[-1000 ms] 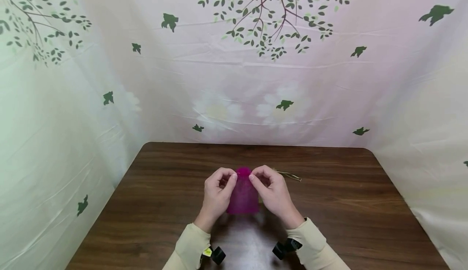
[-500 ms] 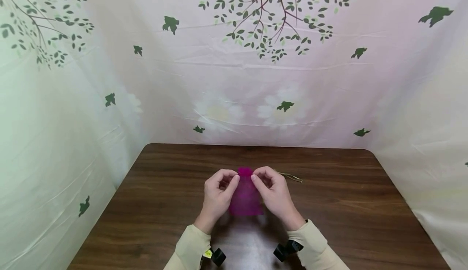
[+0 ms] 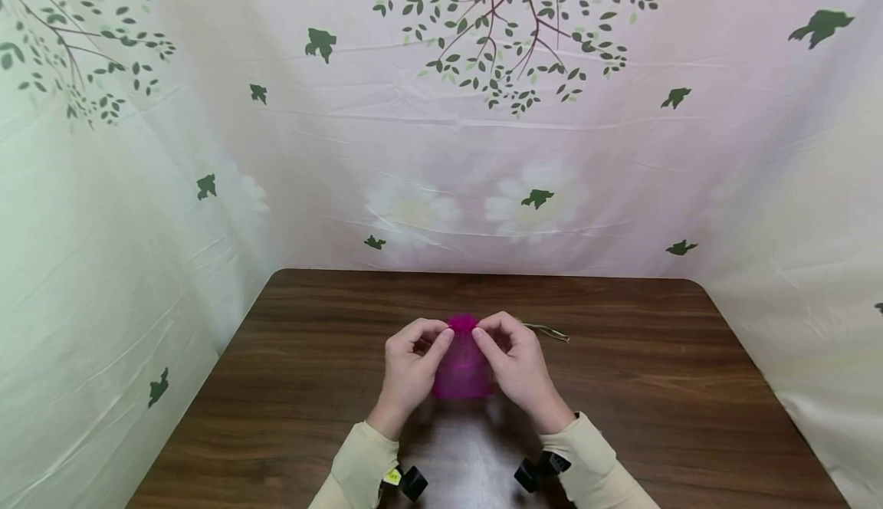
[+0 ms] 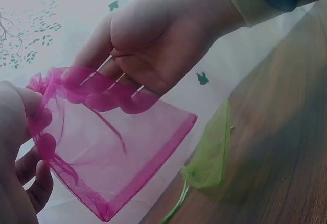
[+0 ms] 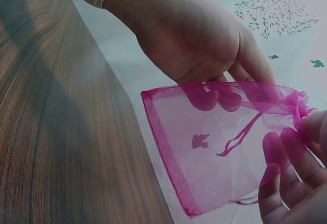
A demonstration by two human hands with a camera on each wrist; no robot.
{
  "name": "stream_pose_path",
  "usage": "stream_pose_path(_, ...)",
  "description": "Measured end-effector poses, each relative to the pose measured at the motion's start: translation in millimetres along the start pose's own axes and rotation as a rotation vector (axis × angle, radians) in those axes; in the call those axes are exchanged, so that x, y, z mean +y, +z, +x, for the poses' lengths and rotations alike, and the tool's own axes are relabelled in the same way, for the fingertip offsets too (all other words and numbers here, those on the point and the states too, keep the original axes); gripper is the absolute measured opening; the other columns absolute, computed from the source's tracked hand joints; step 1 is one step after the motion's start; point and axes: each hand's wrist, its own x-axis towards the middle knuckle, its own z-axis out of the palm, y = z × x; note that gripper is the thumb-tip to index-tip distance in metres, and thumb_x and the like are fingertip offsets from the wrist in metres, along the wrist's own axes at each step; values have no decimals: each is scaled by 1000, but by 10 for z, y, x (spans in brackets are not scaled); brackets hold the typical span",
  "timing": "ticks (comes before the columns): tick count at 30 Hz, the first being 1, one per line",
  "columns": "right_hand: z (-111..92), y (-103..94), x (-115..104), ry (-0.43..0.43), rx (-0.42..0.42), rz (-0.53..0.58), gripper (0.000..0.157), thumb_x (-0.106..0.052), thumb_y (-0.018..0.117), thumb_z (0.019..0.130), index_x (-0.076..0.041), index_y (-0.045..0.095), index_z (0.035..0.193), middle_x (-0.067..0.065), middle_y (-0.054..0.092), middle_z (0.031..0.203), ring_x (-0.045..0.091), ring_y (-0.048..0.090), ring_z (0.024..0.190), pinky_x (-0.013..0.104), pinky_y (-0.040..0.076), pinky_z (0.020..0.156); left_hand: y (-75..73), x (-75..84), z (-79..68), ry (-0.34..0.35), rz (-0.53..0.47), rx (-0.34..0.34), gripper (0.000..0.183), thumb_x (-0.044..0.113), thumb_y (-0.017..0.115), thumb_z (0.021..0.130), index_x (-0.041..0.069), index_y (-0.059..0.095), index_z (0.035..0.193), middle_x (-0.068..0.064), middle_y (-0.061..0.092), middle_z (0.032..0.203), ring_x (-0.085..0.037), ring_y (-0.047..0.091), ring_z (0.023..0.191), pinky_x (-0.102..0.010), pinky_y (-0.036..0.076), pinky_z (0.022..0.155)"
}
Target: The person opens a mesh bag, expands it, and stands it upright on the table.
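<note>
A sheer magenta organza drawstring pouch point(image 3: 462, 371) hangs between my two hands, its neck gathered into a ruffle at the top. My left hand point(image 3: 407, 367) pinches the left side of the neck between thumb and index finger. On the opposite side, my right hand point(image 3: 517, 363) pinches the neck the same way. Both wrist views show the remaining fingers loosely bent behind the see-through fabric. Thin magenta cords dangle by the pouch, which looks flat, with nothing visible inside.
A green organza pouch point(image 4: 209, 152) lies on the brown wooden table point(image 3: 310, 386); in the head view mostly its cord point(image 3: 548, 332) shows, beyond my right hand. White printed curtains point(image 3: 441, 149) enclose the table's back and sides.
The pouch's lower part has swung slightly, first right, then up a little. Both hands keep their pinch and have barely moved.
</note>
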Motion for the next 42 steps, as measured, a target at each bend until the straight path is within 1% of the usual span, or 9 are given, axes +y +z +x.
stream_pose_path(6,0,5,-32,6,22,-14,3,-9,71,101,-8,72,98,4,68,85,11,58,69,24,48,60,-2,22,-3,-33,-28,21,5,5,76,96,10,78,98,-5,75,86,-11,61,67,-29,53,56)
stream_pose_path(9,-6,5,-59,12,41,-17,6,-6,71,100,-11,72,97,4,68,84,10,57,67,24,48,58,-2,33,-2,-56,-42,36,5,5,76,96,9,78,97,-6,75,85,-11,61,67,-29,53,56)
stream_pose_path(15,-18,2,-66,30,65,17,6,-4,70,100,-8,72,96,8,71,81,15,60,65,23,50,59,-15,41,-13,-104,-64,79,4,8,77,96,11,79,96,-6,74,81,-11,59,65,-25,50,57)
stream_pose_path(18,-18,-5,-52,44,72,39,7,-3,69,100,-7,72,95,10,72,80,20,63,65,23,51,60,-29,41,-13,-109,-80,106,4,7,78,95,11,79,97,-8,73,80,-11,59,65,-25,49,56)
stream_pose_path(20,-17,-10,-42,48,71,44,7,-3,69,100,-7,72,95,10,72,80,19,63,65,22,51,61,-35,41,-11,-109,-99,103,5,4,77,95,9,78,97,-10,72,80,-11,59,65,-24,49,57)
stream_pose_path(25,-23,-12,-30,31,66,53,4,-1,71,99,-3,74,100,8,72,86,10,62,69,21,52,62,-37,38,-17,-99,-144,62,8,-1,78,92,4,78,99,-13,72,81,-9,60,69,-21,50,58)
stream_pose_path(29,-32,-3,-26,26,63,71,6,-1,73,97,-2,75,102,6,72,89,8,62,71,22,53,63,-38,32,-25,-75,-153,49,12,-4,79,90,3,78,99,-13,71,79,-9,61,70,-22,51,58)
stream_pose_path(36,-30,-2,-19,10,82,84,4,-2,73,97,-5,76,97,12,71,82,10,59,66,22,49,58,-30,37,-11,-13,-191,74,8,-8,78,90,-2,77,95,-19,73,84,-8,63,72,-22,53,59)
stream_pose_path(42,-46,-7,-49,-20,100,71,4,-1,72,98,-3,75,98,13,71,85,8,58,67,22,49,59,-29,36,-9,-2,-220,94,4,-6,79,90,-6,76,91,-19,73,84,-7,65,74,-21,53,61)
